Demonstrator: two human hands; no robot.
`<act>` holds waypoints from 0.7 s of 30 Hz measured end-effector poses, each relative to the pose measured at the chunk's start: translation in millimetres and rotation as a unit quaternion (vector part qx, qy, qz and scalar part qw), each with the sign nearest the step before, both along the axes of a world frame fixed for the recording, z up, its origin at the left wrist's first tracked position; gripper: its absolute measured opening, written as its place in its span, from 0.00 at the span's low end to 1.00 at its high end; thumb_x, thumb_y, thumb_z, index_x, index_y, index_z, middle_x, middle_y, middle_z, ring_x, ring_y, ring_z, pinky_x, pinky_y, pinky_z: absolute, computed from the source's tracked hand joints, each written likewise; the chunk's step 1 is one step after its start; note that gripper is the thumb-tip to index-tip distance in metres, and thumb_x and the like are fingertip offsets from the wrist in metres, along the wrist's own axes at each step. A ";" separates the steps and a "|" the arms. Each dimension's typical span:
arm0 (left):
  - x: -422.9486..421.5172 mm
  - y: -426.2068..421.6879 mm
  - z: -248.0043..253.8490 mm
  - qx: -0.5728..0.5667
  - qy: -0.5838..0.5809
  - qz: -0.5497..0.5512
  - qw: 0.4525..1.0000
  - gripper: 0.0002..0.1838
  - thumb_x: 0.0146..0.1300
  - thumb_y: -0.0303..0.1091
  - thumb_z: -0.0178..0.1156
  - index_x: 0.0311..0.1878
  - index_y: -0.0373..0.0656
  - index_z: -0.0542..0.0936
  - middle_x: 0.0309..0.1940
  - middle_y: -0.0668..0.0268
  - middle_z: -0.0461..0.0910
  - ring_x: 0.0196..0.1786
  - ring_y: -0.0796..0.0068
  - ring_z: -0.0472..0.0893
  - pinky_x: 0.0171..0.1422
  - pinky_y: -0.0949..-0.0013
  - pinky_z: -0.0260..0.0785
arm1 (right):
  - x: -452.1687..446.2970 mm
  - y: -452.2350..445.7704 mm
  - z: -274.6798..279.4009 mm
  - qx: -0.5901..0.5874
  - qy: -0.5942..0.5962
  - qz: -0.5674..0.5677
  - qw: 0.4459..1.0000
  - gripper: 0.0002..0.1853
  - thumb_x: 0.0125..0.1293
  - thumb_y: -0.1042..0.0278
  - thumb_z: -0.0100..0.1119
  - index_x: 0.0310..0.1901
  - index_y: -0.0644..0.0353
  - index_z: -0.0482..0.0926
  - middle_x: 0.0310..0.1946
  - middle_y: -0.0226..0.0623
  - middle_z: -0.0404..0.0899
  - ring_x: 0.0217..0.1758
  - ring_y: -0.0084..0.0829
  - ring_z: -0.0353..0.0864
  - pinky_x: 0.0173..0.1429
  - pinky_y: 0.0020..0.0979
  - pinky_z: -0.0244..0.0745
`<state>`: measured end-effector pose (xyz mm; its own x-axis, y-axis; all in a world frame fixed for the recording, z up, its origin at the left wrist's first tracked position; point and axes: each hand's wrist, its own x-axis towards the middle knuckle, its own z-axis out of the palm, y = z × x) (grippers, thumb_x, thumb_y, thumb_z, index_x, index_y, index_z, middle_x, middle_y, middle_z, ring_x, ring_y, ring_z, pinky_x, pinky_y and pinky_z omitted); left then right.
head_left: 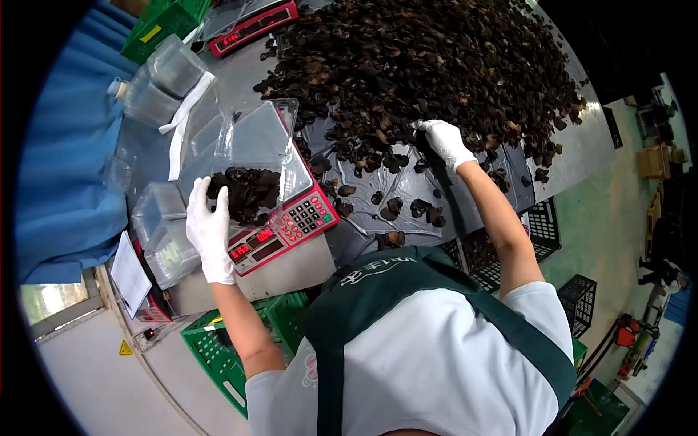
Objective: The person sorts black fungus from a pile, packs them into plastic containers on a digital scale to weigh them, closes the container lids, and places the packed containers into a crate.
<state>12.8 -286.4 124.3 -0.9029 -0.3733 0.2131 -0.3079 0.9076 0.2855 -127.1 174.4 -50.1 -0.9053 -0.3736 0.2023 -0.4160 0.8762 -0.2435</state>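
On scale (302,218): mushrooms (247,190), likely so weight shows.
Left hand (209,225): half-open alongside, grip unclear.
Right hand (446,142): curled at pile (407,65), hold unclear.

A: What sort of place are we in?
B: Packing rm., prob. food: we've digi. scales (292,222), stacked clear tubs (151,99) & a big heap of dark pcs. (414,69) on a metal table (584,150).
A: Yep, we've green crates (218,357) & a wkr's apron (382,291) too.
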 end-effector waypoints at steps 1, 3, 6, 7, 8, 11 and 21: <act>-3.2 -3.0 -4.1 0.007 0.010 -0.030 0.999 0.23 0.61 0.44 0.63 0.58 0.49 0.77 0.64 0.62 0.72 0.65 0.62 0.71 0.67 0.64 0.63 | 2.0 1.3 6.2 -0.027 -0.028 -0.011 0.999 0.10 0.55 0.72 0.56 0.39 0.55 0.83 0.39 0.38 0.84 0.43 0.43 0.82 0.46 0.40 0.77; -9.6 -15.5 -23.9 0.034 0.038 -0.098 0.994 0.23 0.61 0.43 0.64 0.59 0.48 0.77 0.67 0.60 0.68 0.68 0.60 0.68 0.70 0.62 0.60 | 3.2 6.3 4.4 -0.085 -0.052 -0.045 0.994 0.09 0.56 0.71 0.59 0.38 0.58 0.84 0.35 0.36 0.85 0.37 0.36 0.85 0.43 0.34 0.78; -6.5 -17.3 -41.6 0.079 0.044 -0.171 0.981 0.22 0.65 0.42 0.60 0.61 0.47 0.76 0.70 0.56 0.63 0.71 0.55 0.62 0.74 0.59 0.52 | 24.9 12.5 39.8 -0.346 -0.200 -0.144 0.905 0.09 0.57 0.72 0.62 0.40 0.60 0.84 0.32 0.33 0.86 0.32 0.24 0.83 0.40 0.26 0.77; -4.2 -15.7 -45.3 0.068 0.048 -0.167 0.982 0.22 0.66 0.42 0.58 0.61 0.46 0.75 0.70 0.56 0.63 0.71 0.54 0.61 0.74 0.59 0.52 | 30.7 20.6 45.8 -0.431 -0.228 -0.166 0.857 0.10 0.58 0.73 0.64 0.42 0.62 0.84 0.32 0.30 0.85 0.31 0.16 0.80 0.39 0.20 0.76; -2.8 -12.9 -48.6 0.058 0.053 -0.164 0.983 0.21 0.67 0.42 0.57 0.61 0.46 0.75 0.70 0.55 0.63 0.71 0.54 0.61 0.74 0.58 0.51 | 35.8 34.6 47.5 -0.487 -0.231 -0.155 0.828 0.09 0.59 0.73 0.64 0.41 0.63 0.84 0.33 0.30 0.85 0.32 0.17 0.80 0.39 0.20 0.76; 0.6 -2.8 -55.2 0.022 0.082 -0.119 0.989 0.22 0.70 0.46 0.52 0.61 0.43 0.75 0.68 0.52 0.64 0.69 0.51 0.63 0.72 0.57 0.55 | 68.0 64.0 91.5 -0.519 -0.218 -0.190 0.805 0.10 0.60 0.73 0.65 0.43 0.63 0.84 0.34 0.30 0.84 0.32 0.17 0.80 0.39 0.19 0.75; -2.3 50.1 -31.9 -0.090 -0.038 0.098 0.990 0.26 0.70 0.53 0.45 0.63 0.47 0.72 0.68 0.54 0.65 0.64 0.50 0.69 0.60 0.51 0.69 | 183.4 269.4 105.9 -0.180 -0.235 -0.466 0.834 0.15 0.57 0.68 0.64 0.46 0.64 0.82 0.35 0.36 0.86 0.37 0.25 0.84 0.44 0.25 0.78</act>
<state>10.5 -236.3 92.4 -0.8331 -0.5049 0.2260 -0.4971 0.8625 0.0944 56.3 443.8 55.8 -0.7796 0.5443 -0.3098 0.6200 0.6008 -0.5047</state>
